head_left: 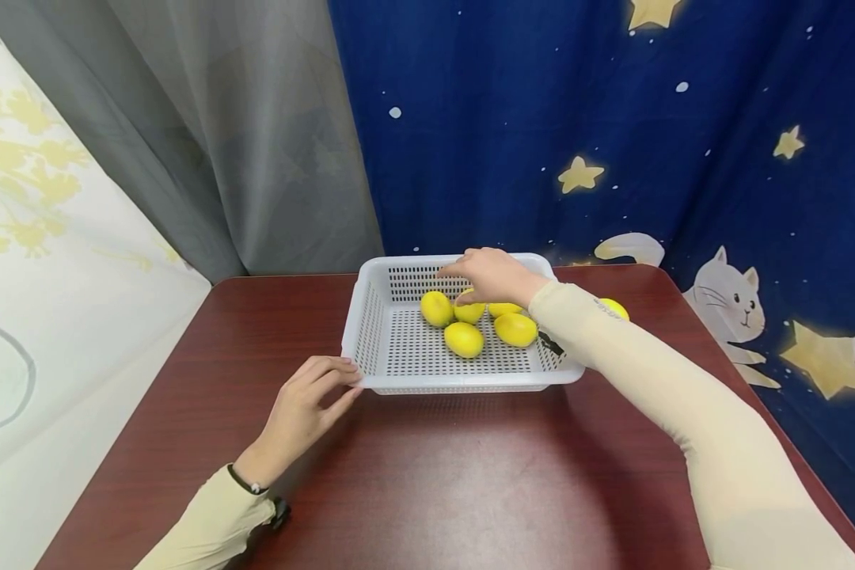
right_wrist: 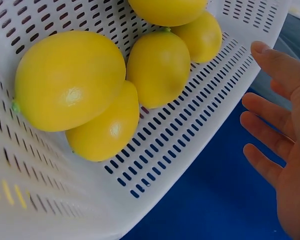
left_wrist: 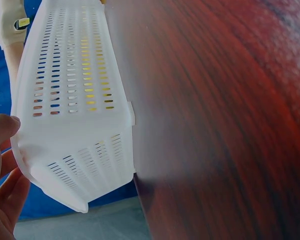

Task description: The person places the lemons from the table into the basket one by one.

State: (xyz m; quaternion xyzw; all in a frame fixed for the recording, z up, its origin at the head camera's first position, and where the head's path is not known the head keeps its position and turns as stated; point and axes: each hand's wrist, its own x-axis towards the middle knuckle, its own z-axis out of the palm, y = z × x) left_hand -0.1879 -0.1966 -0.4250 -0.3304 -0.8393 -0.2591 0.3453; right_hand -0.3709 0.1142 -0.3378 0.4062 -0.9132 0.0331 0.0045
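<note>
A white perforated plastic basket sits on the table with several yellow lemons inside it. My left hand pinches the rim at its near left corner, thumb on the outer wall and fingers over the edge; in the left wrist view that corner lies between them. Over the basket's far side hovers my right hand, fingers spread and holding nothing. The right wrist view has this hand above the far rim, apart from the lemons, which lie bunched in the basket.
Another lemon is on the dark red table, right of the basket and partly behind my right sleeve. A blue star-patterned curtain and a grey curtain hang close behind the table's far edge.
</note>
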